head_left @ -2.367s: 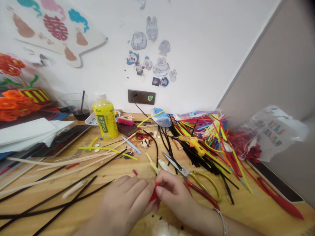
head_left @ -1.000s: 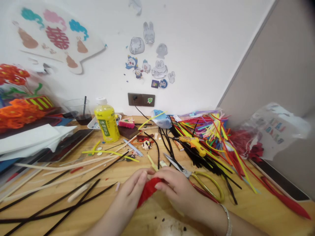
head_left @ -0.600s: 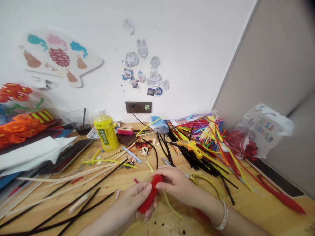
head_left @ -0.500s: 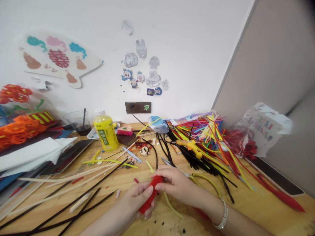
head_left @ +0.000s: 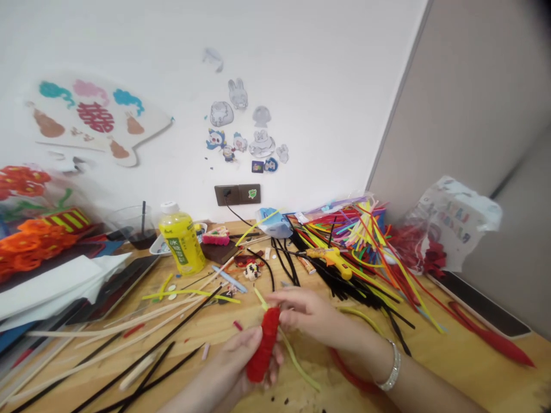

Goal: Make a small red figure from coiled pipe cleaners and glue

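My left hand [head_left: 241, 358] is wrapped round a fuzzy red roll [head_left: 263, 347], apparently wound from pipe cleaner, thumb on its near face. The roll stands tilted, its upper end leaning right. At that upper end hovers my right hand [head_left: 307, 312], fingers stretched and parted from the thumb; whether the thumb tip touches the roll I cannot tell. Behind the roll a pale yellow-green pipe cleaner [head_left: 297, 364] curves across the table. A red strand [head_left: 350, 373] lies partly hidden beneath my right forearm.
A yellow glue gun [head_left: 331, 259] rests on a heap of coloured pipe cleaners [head_left: 357, 226] at the back right. Black pipe cleaners [head_left: 167, 328] and pale sticks stretch across the left. A yellow drink bottle [head_left: 181, 241] stands behind them, near white sheets [head_left: 55, 281].
My right fingers have loosened from the red roll and spread at its upper end. More of the roll shows, and it stands more upright. The view has tilted slightly upward.
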`<state>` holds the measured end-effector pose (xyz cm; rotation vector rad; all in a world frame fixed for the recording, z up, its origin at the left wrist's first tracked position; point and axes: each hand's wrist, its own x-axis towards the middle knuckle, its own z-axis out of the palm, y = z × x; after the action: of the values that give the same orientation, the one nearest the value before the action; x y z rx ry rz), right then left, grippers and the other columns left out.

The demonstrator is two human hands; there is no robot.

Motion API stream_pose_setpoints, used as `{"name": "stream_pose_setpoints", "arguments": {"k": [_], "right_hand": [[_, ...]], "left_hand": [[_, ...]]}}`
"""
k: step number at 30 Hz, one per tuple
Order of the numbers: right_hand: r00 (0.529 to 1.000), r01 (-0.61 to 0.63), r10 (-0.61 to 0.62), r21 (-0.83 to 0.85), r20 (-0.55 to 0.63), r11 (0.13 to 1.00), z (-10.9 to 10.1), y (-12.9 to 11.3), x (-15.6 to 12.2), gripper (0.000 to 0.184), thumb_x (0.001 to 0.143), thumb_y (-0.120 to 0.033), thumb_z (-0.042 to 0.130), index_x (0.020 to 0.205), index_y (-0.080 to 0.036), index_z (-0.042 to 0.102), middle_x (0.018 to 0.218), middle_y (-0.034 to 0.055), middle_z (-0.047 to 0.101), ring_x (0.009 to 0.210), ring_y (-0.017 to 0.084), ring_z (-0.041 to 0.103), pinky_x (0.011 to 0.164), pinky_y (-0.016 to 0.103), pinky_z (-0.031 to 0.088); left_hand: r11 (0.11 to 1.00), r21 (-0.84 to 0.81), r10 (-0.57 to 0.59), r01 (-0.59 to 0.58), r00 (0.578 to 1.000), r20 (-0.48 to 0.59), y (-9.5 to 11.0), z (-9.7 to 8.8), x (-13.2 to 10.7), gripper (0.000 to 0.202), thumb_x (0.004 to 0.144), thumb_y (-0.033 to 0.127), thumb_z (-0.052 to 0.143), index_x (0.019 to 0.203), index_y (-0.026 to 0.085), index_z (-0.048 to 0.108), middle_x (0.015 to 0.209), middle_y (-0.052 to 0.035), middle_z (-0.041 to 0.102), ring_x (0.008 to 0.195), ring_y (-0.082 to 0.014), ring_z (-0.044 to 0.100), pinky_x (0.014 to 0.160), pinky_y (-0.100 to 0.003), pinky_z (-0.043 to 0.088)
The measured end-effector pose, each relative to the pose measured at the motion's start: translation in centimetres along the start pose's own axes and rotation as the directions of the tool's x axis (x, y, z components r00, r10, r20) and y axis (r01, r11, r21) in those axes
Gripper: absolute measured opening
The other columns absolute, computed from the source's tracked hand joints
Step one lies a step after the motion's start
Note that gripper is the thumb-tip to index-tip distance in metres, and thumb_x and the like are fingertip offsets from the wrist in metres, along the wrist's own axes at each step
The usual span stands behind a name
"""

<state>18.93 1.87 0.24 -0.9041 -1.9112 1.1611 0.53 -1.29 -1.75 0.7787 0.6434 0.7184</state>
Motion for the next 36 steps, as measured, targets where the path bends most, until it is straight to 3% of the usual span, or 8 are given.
{"name": "stream_pose_setpoints", "arguments": {"k": [5, 8, 13, 20, 25, 29, 32, 36], "right_hand": [[0.968, -0.108, 0.113, 0.033, -0.223, 0.994, -0.9, 2.0, 0.9, 0.042, 0.084, -0.042, 0.046, 0.11, -0.011, 0.06, 0.087, 0.008, 0.065, 0.063, 0.013, 0.058, 0.062, 0.029, 0.048], [0.962, -0.059, 0.018, -0.143, -0.272, 0.988, -0.8, 2.5, 1.1, 0.035, 0.084, -0.036, 0.047, 0.104, -0.013, 0.064, 0.09, 0.0096, 0.066, 0.073, 0.017, 0.06, 0.069, 0.032, 0.048], [0.978, 0.06, -0.136, -0.406, -0.161, 0.912, 0.0, 1.2, 0.7, 0.023, 0.082, -0.02, 0.049, 0.097, -0.017, 0.066, 0.089, 0.0076, 0.065, 0.081, 0.017, 0.059, 0.074, 0.03, 0.046], [0.983, -0.007, -0.104, -0.595, -0.151, 0.804, -0.2, -0.8, 1.6, 0.019, 0.079, -0.015, 0.049, 0.083, -0.017, 0.068, 0.082, 0.0053, 0.066, 0.077, 0.017, 0.059, 0.069, 0.026, 0.042], [0.972, -0.043, -0.113, -0.628, -0.206, 0.777, 1.3, -0.8, 2.1, 0.021, 0.081, -0.013, 0.046, 0.082, -0.017, 0.067, 0.083, 0.0057, 0.066, 0.079, 0.016, 0.059, 0.069, 0.024, 0.04], [0.958, -0.07, -0.145, -0.691, -0.248, 0.719, 2.1, 0.3, 1.7, 0.021, 0.08, -0.011, 0.046, 0.079, -0.017, 0.065, 0.08, 0.0051, 0.065, 0.078, 0.017, 0.057, 0.068, 0.024, 0.039], [0.928, -0.12, -0.177, -0.712, -0.329, 0.692, 0.6, 1.2, 1.6, 0.02, 0.081, -0.013, 0.046, 0.077, -0.018, 0.065, 0.079, 0.0042, 0.064, 0.079, 0.016, 0.057, 0.069, 0.023, 0.039], [0.824, -0.276, -0.213, -0.701, -0.524, 0.658, -2.9, 2.3, 1.7, 0.023, 0.082, -0.013, 0.043, 0.079, -0.016, 0.065, 0.082, 0.0056, 0.066, 0.083, 0.017, 0.057, 0.076, 0.023, 0.039]], "left_hand": [[0.976, -0.17, 0.125, -0.133, 0.99, -0.057, 0.9, -0.7, 0.5, 0.018, 0.079, 0.027, 0.06, 0.091, 0.015, 0.066, 0.079, -0.0059, 0.068, 0.065, -0.0137, 0.061, 0.061, -0.024, 0.046], [0.953, -0.211, 0.199, -0.219, 0.974, -0.11, 1.8, -1.5, 0.8, 0.016, 0.079, 0.024, 0.06, 0.092, 0.016, 0.065, 0.083, -0.006, 0.069, 0.071, -0.0158, 0.064, 0.067, -0.027, 0.05], [0.919, -0.167, 0.325, -0.356, 0.927, -0.184, 3.0, -2.5, 0.8, 0.014, 0.081, 0.018, 0.056, 0.092, 0.015, 0.064, 0.087, -0.007, 0.069, 0.071, -0.0159, 0.066, 0.067, -0.028, 0.053], [0.849, -0.051, 0.496, -0.526, 0.827, -0.265, 4.5, -2.7, 0.0, 0.013, 0.077, 0.009, 0.059, 0.089, 0.014, 0.064, 0.086, -0.0065, 0.069, 0.079, -0.0185, 0.066, 0.077, -0.031, 0.051], [0.863, -0.018, 0.47, -0.504, 0.817, -0.334, 5.5, -3.8, -0.4, 0.009, 0.08, 0.017, 0.056, 0.084, 0.014, 0.063, 0.073, -0.0039, 0.067, 0.055, -0.0131, 0.06, 0.053, -0.024, 0.05], [0.839, 0.048, 0.518, -0.542, 0.767, -0.38, 6.1, -5.4, -0.6, 0.014, 0.082, 0.028, 0.053, 0.083, 0.016, 0.059, 0.067, -0.0015, 0.064, 0.05, -0.012, 0.056, 0.046, -0.023, 0.047], [0.834, 0.081, 0.522, -0.546, 0.733, -0.435, 6.1, -6.5, -0.2, 0.014, 0.077, 0.028, 0.059, 0.084, 0.016, 0.058, 0.067, -0.0009, 0.064, 0.049, -0.0108, 0.055, 0.04, -0.019, 0.043], [0.826, 0.105, 0.529, -0.554, 0.699, -0.481, 6.0, -7.4, 0.4, 0.019, 0.069, 0.028, 0.067, 0.08, 0.017, 0.057, 0.058, 0.0029, 0.06, 0.043, -0.0088, 0.052, 0.034, -0.016, 0.038]]}}
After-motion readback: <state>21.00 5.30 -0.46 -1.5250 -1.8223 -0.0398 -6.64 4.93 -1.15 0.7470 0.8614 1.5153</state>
